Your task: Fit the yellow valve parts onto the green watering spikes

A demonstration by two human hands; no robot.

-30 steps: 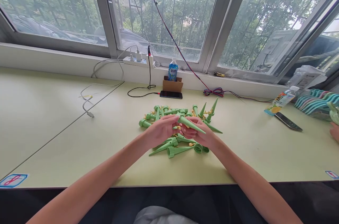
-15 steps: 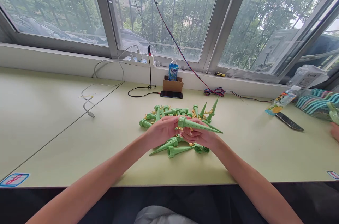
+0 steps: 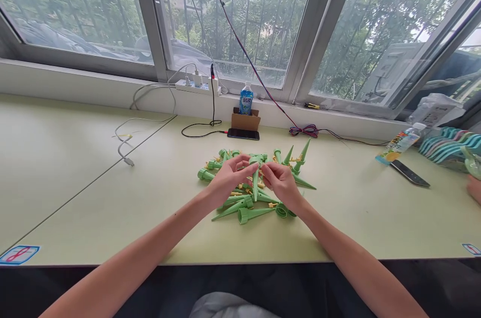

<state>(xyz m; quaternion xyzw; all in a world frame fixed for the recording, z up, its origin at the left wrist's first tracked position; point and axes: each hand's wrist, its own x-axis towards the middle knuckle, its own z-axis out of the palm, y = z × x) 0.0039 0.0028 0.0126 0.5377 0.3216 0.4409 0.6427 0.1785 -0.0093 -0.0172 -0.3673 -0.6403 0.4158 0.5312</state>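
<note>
Left fingers (image 3: 248,173) grip a green spike (image 3: 255,186) over a crowded pile (image 3: 246,215), grip of right fingers (image 3: 269,172) unclear.

Bright, diffuse daylight through the windows (image 3: 112,22) at the back. Sky patches along the top blow out to white; panes look hazy, low contrast. Tabletop (image 3: 93,173) evenly lit and pale, only soft shadows around the green spikes (image 3: 255,215). Below the table edge it drops to near-black. Wide-angle distortion: window frames (image 3: 152,27) splay outward, side edges stretched. Fine detail by the right hand (image 3: 284,188) is small and soft; probably slight blur, can't be sure.
</note>
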